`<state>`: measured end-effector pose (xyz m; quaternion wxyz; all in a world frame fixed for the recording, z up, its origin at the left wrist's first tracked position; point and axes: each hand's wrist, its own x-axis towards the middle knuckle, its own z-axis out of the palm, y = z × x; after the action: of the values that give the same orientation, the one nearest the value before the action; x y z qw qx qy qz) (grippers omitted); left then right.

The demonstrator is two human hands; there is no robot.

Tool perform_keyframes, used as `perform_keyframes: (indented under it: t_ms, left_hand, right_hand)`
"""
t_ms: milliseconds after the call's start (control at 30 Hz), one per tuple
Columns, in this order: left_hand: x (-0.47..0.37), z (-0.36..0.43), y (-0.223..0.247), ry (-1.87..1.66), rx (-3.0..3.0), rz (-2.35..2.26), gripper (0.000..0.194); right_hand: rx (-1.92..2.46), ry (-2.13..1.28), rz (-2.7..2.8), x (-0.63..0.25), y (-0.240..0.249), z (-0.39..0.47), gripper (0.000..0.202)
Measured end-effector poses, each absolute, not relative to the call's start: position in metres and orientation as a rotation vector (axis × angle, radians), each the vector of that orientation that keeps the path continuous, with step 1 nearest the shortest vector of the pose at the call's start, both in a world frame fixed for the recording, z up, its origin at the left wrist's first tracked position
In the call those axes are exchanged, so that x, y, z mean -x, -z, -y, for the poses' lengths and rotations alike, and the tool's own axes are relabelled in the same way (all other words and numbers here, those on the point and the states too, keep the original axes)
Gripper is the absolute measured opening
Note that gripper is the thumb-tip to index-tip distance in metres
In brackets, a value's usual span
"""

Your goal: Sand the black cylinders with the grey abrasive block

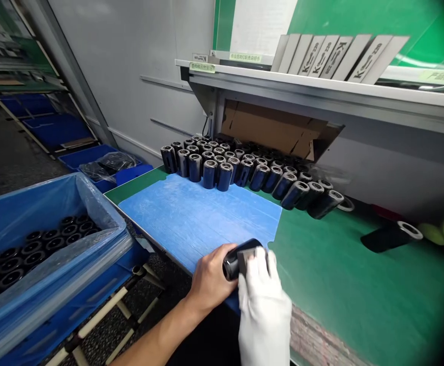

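A glossy black cylinder (231, 267) lies tilted above the near edge of the blue mat (206, 213). My bare left hand (213, 277) is wrapped round its left end. My right hand (262, 284), in a white glove, presses a small grey block (244, 260) against the cylinder's side. The fingertips of the glove bend over the block. Behind the mat, many similar black cylinders (225, 177) stand in rows on the green table (321, 254).
At the left, a blue bin (103, 203) lined with plastic holds more black cylinders. Grey blocks (313, 56) line the shelf (283, 76) above the table. One cylinder (384, 238) stands apart at the right. Brown cardboard (271, 124) leans at the back.
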<state>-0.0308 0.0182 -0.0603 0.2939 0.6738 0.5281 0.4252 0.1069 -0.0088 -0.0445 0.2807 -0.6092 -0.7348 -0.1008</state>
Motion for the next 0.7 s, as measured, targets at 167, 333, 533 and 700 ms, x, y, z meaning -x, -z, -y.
perform_keyframes:
  t_ms: [167, 333, 533, 700]
  left_hand:
    - [0.03, -0.019, 0.058, -1.122, -1.757, -1.404, 0.053]
    - [0.03, -0.017, 0.059, -1.116, -1.797, -1.392, 0.052]
    - [0.03, -0.019, 0.057, -1.086, -1.78, -1.415, 0.052]
    - [0.03, -0.019, 0.059, -1.126, -1.786, -1.42, 0.056]
  right_hand:
    - [1.669, 0.24, 2.004, -0.11, 0.04, -0.002, 0.045]
    - [1.645, 0.347, 1.977, -0.109, 0.043, 0.005, 0.047]
    - [1.635, 0.311, 1.986, -0.111, 0.036, 0.008, 0.044]
    - [1.746, 0.25, 1.969, -0.113, 0.038, 0.007, 0.042]
